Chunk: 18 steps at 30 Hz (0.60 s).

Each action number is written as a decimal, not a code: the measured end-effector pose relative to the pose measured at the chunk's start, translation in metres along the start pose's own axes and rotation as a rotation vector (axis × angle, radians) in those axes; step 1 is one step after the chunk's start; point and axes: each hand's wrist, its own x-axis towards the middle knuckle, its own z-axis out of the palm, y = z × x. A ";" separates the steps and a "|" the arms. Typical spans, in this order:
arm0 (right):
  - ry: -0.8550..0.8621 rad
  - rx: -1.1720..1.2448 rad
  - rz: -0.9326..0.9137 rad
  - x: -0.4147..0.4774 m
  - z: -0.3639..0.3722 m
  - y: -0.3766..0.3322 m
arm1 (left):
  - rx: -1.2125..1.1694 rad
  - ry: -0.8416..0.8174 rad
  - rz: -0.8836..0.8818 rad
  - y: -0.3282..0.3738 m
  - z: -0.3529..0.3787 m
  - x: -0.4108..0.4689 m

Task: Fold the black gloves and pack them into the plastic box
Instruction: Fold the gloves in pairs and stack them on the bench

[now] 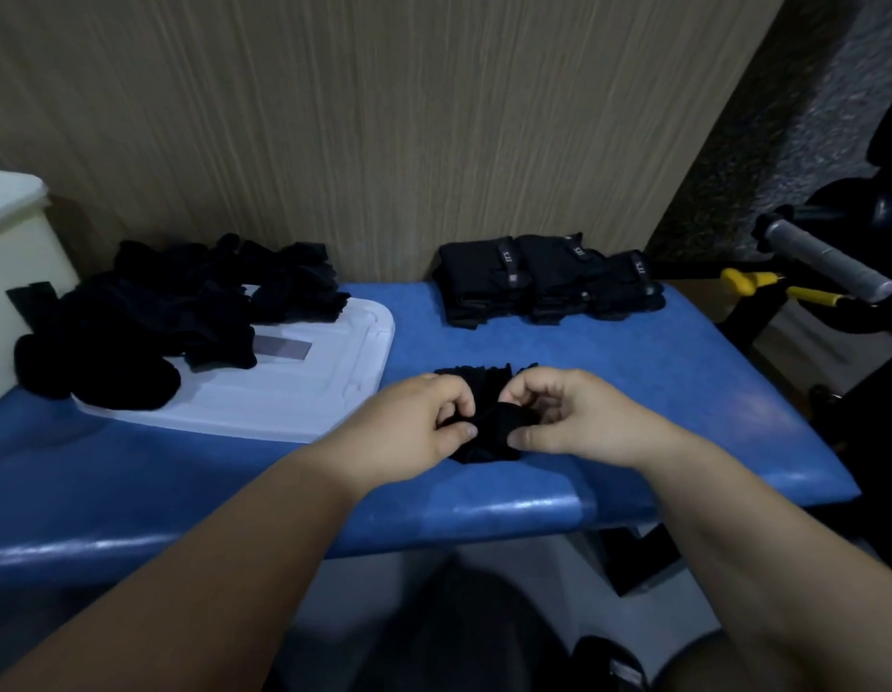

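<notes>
- A person's two bare forearms reach from the bottom edge toward the middle of a blue padded table.
- The left hand and the right hand meet over a single black glove, which lies on the table near its front edge.
- Both hands have curled fingers: each pinches the glove's fabric between thumb and fingertips, left hand on the glove's left side, right hand on its right. The glove is bunched between them, with a ruffled edge showing just behind the knuckles.
- At the back right of the table, against the wood-grain wall, stands a neat group of folded black gloves with small label straps on top.
- To the left lies a flat white plastic lid, and a loose heap of unfolded black gloves is piled across its far and left parts.
- A pale container stands at the far left edge, only partly in view; its inside cannot be seen.
- Off the table to the right are a grey handlebar grip and a yellow lever.
</notes>
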 end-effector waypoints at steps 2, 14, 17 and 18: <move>-0.032 -0.014 0.001 0.000 -0.003 0.002 | 0.006 0.002 -0.003 0.001 -0.001 0.000; 0.250 -0.219 -0.035 0.001 0.004 0.010 | -0.103 -0.031 -0.070 0.005 0.002 -0.001; 0.334 -0.259 -0.061 0.001 0.006 0.009 | -0.121 0.053 -0.115 0.008 0.007 0.001; 0.365 -0.278 -0.063 0.001 0.007 0.008 | -0.130 0.090 -0.131 0.009 0.008 0.002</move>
